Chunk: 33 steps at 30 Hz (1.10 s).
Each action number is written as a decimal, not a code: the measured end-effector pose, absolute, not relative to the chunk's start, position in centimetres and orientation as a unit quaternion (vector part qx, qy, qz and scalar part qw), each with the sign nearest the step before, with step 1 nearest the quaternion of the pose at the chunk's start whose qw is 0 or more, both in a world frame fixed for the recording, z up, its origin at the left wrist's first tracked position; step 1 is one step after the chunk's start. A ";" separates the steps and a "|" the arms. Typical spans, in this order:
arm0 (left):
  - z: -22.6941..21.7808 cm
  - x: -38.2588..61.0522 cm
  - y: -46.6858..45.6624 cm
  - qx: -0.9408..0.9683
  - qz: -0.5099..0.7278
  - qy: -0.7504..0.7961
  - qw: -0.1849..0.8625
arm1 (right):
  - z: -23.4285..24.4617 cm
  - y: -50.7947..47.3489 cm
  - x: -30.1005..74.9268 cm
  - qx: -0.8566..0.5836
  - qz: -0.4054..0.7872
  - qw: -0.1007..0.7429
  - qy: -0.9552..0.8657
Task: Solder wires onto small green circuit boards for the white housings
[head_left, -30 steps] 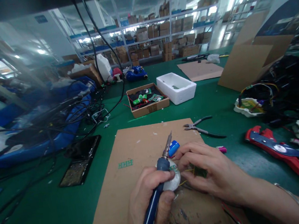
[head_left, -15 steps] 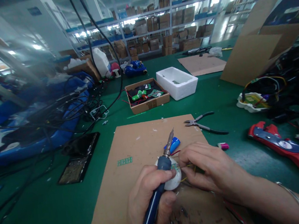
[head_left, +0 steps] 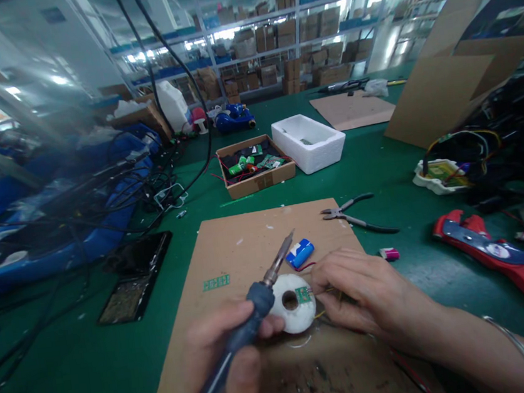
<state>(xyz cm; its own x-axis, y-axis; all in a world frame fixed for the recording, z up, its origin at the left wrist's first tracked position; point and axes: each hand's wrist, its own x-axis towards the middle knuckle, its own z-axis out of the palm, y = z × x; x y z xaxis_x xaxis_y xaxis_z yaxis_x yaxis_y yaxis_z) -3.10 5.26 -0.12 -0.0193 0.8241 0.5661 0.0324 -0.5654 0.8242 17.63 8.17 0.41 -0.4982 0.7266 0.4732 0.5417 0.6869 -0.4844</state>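
Note:
My left hand, blurred, is closed around a soldering iron with a dark blue handle, its metal tip pointing up and away. A fingertip of that hand is at the edge of a white ring-shaped disc. On the disc lies a small green circuit board. At the board's right edge, my right hand pinches thin wire, mostly covered by the fingers. Yellow wire shows below those fingertips. Just beyond the disc lies a blue battery with a red lead.
A cardboard sheet covers the green table. Green board pieces lie on its left; cutting pliers cross its far right corner. Red-handled pliers lie right. A parts box and foam box stand beyond.
My left hand and the soldering iron have moved left and toward me, off the disc, uncovering its hole and the green board. My right hand stays nearly in place.

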 end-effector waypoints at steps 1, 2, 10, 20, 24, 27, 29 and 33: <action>0.1 -4.0 5.4 0.626 0.618 0.336 0.336 | 0.4 8.2 17.6 -0.371 0.134 0.336 -0.855; 0.2 -4.9 5.5 0.623 0.612 0.338 0.351 | 0.4 8.1 17.7 -0.371 0.131 0.336 -0.856; 0.2 -6.2 5.2 0.625 0.621 0.356 0.311 | 0.4 8.1 17.5 -0.369 0.094 0.331 -0.863; 0.5 -5.7 4.9 0.598 0.601 0.401 0.348 | 0.0 8.2 17.4 -0.366 0.058 0.328 -0.869; 0.6 -5.3 4.7 0.595 0.609 0.397 0.344 | 0.0 8.1 17.5 -0.361 0.051 0.334 -0.869; 0.5 -5.4 4.6 0.583 0.610 0.418 0.337 | -0.1 8.1 17.5 -0.360 0.051 0.336 -0.869; 0.3 -5.7 4.6 0.581 0.611 0.420 0.335 | 0.0 8.0 17.5 -0.361 0.053 0.335 -0.869; 0.3 -5.4 4.6 0.605 0.602 0.394 0.341 | 0.0 8.0 17.5 -0.359 0.057 0.336 -0.869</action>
<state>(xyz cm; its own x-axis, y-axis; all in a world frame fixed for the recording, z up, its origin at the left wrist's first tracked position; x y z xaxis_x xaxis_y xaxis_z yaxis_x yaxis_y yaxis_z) -5.44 4.65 0.34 -0.0351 0.8874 0.4597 0.0651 -0.4570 0.8871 17.54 8.02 0.03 -0.5168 0.6621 0.5427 0.5860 0.7357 -0.3396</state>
